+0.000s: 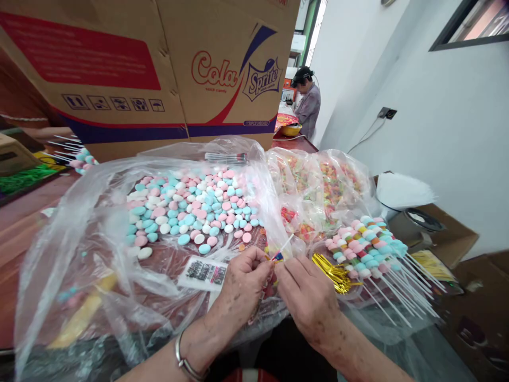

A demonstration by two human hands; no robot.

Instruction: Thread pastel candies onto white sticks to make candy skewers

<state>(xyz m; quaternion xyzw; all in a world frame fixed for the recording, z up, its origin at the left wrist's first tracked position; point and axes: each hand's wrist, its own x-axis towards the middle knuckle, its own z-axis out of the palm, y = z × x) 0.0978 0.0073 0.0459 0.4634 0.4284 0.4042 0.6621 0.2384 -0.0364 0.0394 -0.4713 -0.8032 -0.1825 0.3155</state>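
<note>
My left hand (245, 278) and my right hand (306, 292) meet at the middle, fingers pinched together around a candy stick. Its white stick (285, 244) slants up and away between the fingertips, with a small blue and red piece (277, 256) at the grip. Below, clear wrapping and reddish bits show between the palms; the rest is hidden by the hands. Right of my right hand lies a bundle of gold twist ties (334, 273). Marshmallow skewers (363, 246) are piled beyond it, white sticks towards me. A printed white card (204, 273) lies beside my left hand.
Pink, blue and white marshmallows (191, 207) spread over a clear plastic bag (95, 239). Bags of colourful gummies (326, 175) lie to the right. A large cardboard box (175, 69) blocks the back. Another person (309, 103) works beyond. An open carton (453, 228) sits at right.
</note>
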